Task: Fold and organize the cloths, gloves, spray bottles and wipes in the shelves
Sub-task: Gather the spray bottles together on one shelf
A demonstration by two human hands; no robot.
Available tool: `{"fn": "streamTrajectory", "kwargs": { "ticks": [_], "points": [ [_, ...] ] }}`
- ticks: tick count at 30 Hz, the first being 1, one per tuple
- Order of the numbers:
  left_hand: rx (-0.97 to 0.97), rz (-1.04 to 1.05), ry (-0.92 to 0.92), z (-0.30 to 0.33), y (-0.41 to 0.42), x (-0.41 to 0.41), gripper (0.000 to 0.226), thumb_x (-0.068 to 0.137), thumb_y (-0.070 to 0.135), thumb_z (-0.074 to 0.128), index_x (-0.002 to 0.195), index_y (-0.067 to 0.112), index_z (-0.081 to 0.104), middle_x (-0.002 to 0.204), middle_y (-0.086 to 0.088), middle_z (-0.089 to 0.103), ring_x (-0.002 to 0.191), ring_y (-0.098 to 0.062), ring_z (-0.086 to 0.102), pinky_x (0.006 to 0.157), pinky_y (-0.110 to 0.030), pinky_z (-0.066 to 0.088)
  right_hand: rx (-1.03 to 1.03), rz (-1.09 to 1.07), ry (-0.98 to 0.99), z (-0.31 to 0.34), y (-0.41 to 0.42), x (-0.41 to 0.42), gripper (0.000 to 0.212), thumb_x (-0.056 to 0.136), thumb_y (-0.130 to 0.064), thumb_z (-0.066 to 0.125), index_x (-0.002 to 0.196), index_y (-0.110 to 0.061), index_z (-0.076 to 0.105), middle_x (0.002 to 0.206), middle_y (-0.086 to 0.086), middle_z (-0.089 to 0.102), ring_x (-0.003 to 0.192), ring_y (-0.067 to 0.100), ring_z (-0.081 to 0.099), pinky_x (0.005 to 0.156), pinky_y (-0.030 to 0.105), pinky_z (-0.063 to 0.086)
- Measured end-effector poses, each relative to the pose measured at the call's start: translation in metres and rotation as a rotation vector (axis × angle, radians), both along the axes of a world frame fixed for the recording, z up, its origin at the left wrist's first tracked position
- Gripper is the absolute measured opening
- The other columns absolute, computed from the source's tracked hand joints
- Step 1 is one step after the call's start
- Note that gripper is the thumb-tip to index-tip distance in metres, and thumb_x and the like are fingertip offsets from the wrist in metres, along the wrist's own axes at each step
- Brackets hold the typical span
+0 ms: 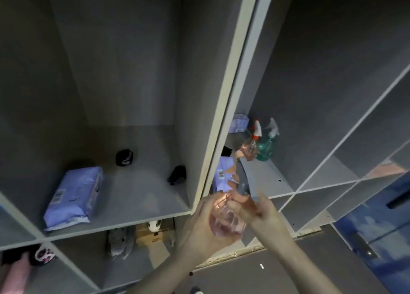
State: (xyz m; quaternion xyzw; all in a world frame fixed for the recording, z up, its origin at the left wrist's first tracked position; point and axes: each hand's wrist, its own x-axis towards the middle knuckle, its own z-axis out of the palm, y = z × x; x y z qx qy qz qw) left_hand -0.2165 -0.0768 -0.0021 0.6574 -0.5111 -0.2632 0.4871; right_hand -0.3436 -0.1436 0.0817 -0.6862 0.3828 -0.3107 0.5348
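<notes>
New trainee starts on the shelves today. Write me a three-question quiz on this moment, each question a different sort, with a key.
1. True or false: the pink spray bottle with the grey spray head is held in both hands.
2. Multiple choice: where do the two standing spray bottles sit? A) left shelf bay, B) right shelf bay, C) floor.
3. Fill in: the large purple wipes pack in the left bay shares its shelf with two small ____ items.

Key
1. True: the left hand cups the body and the right hand grips near the neck.
2. B.
3. Black.
</notes>
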Motion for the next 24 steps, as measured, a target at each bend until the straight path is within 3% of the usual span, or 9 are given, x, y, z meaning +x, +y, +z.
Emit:
{"fn": "streamTrajectory", "kwargs": {
  "ticks": [2,5,7,10,15,18,21,24],
  "points": [
    [-0.03,-0.017,0.054,0.004,-0.015,-0.013,0.089,0.051,0.056,0.083,0.123,0.066,0.032,0.123,0.029,0.046,0.104,-0.006,0.061,0.086,-0.037,0.055,0.004,-0.032,0.004,0.003,-0.009,-0.015,0.016,0.086,-0.007,0.067,0.102,-0.008,0.066,0.078,-0.006,0.075,0.076,0.006,0.071,0.072,0.019,0.049],
    [-0.052,-0.058,-0.041,0.009,-0.033,-0.027,0.091,0.057,0.059,0.077,0.132,0.062,0.025,0.129,0.032,0.039,0.106,-0.003,0.058,0.087,-0.034,0.053,0.014,-0.09,-0.035,0.002,-0.027,-0.032,0.008,0.084,-0.002,0.067,0.092,-0.004,0.066,0.063,-0.008,0.072,0.064,0.002,0.068,0.061,0.008,0.046],
    [-0.048,-0.091,-0.092,0.011,-0.046,-0.032,0.097,0.062,0.056,0.076,0.137,0.063,0.014,0.131,0.032,0.037,0.107,-0.002,0.057,0.087,-0.032,0.052,0.035,-0.1,-0.069,0.003,-0.04,-0.041,0.011,0.081,-0.001,0.069,0.09,-0.008,0.067,0.067,-0.008,0.073,0.064,0.002,0.068,0.057,0.006,0.045],
    [-0.031,-0.132,-0.157,0.01,-0.073,-0.042,0.104,0.069,0.047,0.077,0.135,0.07,-0.001,0.129,0.028,0.035,0.108,0.003,0.052,0.086,-0.025,0.05,0.058,-0.096,-0.076,0.001,-0.067,-0.054,0.016,0.079,0.003,0.07,0.091,-0.008,0.067,0.075,-0.006,0.075,0.071,0.004,0.07,0.061,0.008,0.048],
    [0.036,-0.171,-0.246,0.007,-0.137,-0.056,0.104,0.069,0.048,0.078,0.139,0.064,0.003,0.139,0.025,0.032,0.121,0.004,0.043,0.093,-0.014,0.04,0.049,-0.119,-0.065,-0.014,-0.133,-0.076,0.021,0.079,0.004,0.07,0.094,-0.01,0.067,0.085,0.0,0.076,0.081,0.011,0.071,0.071,0.02,0.053],
    [0.081,-0.178,-0.277,0.002,-0.175,-0.067,0.104,0.069,0.053,0.075,0.131,0.072,-0.006,0.145,0.024,0.029,0.127,0.003,0.038,0.101,-0.024,0.041,0.062,-0.119,-0.082,-0.024,-0.175,-0.089,0.021,0.077,0.008,0.069,0.091,-0.007,0.066,0.077,-0.002,0.075,0.074,0.008,0.07,0.065,0.016,0.052],
    [0.158,-0.162,-0.376,-0.005,-0.202,-0.066,0.093,0.069,0.067,0.062,0.141,0.062,0.003,0.148,0.019,0.033,0.13,-0.002,0.039,0.103,-0.025,0.039,0.048,-0.089,-0.029,-0.037,-0.21,-0.096,0.02,0.078,0.007,0.07,0.092,-0.006,0.066,0.075,0.0,0.074,0.073,0.009,0.07,0.067,0.018,0.053],
    [0.225,0.007,-0.609,-0.024,-0.229,-0.044,0.098,0.067,0.089,0.027,0.15,0.04,0.012,0.151,0.007,0.039,0.14,-0.016,0.035,0.11,-0.037,0.033,0.04,-0.034,0.02,-0.047,-0.247,-0.095,0.02,0.079,0.004,0.071,0.088,-0.013,0.065,0.066,-0.007,0.07,0.061,0.001,0.065,0.063,0.012,0.049]
  ]
}}
